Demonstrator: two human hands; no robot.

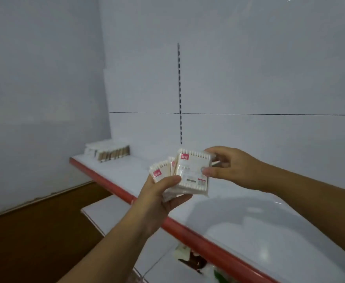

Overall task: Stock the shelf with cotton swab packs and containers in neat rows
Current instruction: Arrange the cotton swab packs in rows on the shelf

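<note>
Several clear red-labelled cotton swab packs (161, 170) fan from the gripping left hand (159, 203); the right hand (231, 166) pinches the front pack (194, 170). Pulling it may drag neighbours onto the white red-edged shelf (249, 211) under both hands.

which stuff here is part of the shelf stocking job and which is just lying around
Job: front swab pack, pinched by right hand; fanned packs, held in left hand; row of packs at the far left end of the shelf.
Lying about: blurred items below the shelf, too unclear to identify.
</note>
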